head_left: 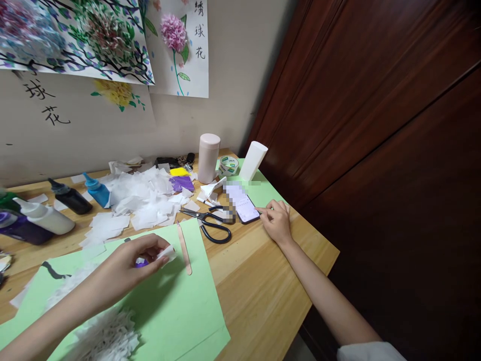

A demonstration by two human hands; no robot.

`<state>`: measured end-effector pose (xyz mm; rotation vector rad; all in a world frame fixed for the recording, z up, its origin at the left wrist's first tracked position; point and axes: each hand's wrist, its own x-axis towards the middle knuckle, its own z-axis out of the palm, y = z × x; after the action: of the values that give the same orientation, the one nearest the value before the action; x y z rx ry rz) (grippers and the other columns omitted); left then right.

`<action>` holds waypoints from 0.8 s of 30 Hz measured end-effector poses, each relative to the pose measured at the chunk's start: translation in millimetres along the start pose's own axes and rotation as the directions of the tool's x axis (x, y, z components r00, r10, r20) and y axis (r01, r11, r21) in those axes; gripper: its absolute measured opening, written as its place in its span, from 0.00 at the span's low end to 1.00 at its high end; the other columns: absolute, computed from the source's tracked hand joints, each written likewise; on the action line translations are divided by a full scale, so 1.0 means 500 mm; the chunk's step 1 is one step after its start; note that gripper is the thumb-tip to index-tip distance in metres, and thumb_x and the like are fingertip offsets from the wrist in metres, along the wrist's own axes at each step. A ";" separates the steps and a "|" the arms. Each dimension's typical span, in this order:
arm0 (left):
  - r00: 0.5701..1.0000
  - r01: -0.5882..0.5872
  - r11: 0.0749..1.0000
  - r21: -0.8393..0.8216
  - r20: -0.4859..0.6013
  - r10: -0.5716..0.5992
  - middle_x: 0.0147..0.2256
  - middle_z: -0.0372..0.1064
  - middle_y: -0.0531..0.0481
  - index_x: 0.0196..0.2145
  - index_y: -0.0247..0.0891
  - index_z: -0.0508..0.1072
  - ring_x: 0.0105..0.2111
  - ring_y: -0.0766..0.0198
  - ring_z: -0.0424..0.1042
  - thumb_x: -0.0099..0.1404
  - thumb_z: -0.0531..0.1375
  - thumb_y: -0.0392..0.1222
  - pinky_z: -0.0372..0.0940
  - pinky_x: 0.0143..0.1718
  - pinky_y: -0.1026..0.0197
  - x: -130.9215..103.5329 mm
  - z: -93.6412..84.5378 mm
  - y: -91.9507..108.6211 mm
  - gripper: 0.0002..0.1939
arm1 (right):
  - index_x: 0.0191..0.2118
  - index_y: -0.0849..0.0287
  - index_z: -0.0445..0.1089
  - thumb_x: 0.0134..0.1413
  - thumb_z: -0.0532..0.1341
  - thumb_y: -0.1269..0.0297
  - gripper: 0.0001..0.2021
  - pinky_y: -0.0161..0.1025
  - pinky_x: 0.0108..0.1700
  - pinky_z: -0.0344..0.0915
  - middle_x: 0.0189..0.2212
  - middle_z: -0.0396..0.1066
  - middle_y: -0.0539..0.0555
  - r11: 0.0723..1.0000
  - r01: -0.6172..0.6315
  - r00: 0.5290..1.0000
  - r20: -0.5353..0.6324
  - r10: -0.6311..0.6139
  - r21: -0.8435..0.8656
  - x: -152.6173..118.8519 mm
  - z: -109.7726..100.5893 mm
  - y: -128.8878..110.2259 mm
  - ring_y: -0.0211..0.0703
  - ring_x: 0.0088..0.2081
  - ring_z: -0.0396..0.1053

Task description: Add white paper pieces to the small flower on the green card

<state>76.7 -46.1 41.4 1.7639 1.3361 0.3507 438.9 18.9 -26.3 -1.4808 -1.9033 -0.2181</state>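
Between the thumb and fingers of my left hand [131,265] is a small white piece of tissue paper [168,254], held above a green sheet [195,311]. On that sheet lie a wooden craft stick [184,250] and a fluffy white paper cluster [108,336]; my forearm partly hides a second one. My right hand [277,221] rests at the table's right side, its index finger stretched out to the lit screen of a phone [246,208] and its other fingers curled, holding nothing. Left of the phone lie black-handled scissors [216,225], blades spread.
Loose white paper squares [146,193] are heaped at the back. Paint bottles [69,198] stand or lie at the left. A pink canister [209,158], a tape roll [229,165] and a white cylinder [254,160] stand near the wall. Dark wooden panels [376,125] rise beyond the right edge.
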 end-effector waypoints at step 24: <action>0.998 0.044 0.999 0.015 -0.039 -0.043 0.25 0.60 0.55 0.30 0.38 0.64 0.25 0.67 0.59 0.59 0.52 0.54 0.56 0.25 0.64 -0.004 0.009 0.020 0.16 | 0.45 0.56 0.71 0.59 0.49 0.69 0.16 0.40 0.39 0.58 0.31 0.65 0.54 0.862 0.023 0.941 0.281 -0.190 0.507 -0.001 -0.012 -0.179 0.42 0.36 0.62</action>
<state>85.4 -50.5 47.1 1.7458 1.4059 0.3522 361.1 -14.3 2.9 -1.1000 -2.0924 0.4696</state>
